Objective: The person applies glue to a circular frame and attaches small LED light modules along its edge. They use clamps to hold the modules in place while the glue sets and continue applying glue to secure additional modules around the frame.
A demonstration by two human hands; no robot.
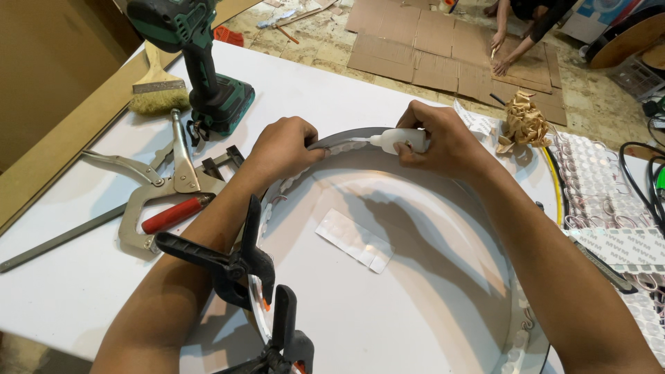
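Glue bottle (400, 140) (white) against curved rim (350, 135)

Both forearms are bare up to the frame's edge, no sleeves showing. The left hand (282, 147) and right hand (443, 142) wear no gloves; the fingers carry no rings.

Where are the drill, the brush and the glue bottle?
Drill (208, 76), head view, on its handle.
Brush (158, 101), head view, on its bristles.
Glue bottle (396, 140), head view, on its white body.
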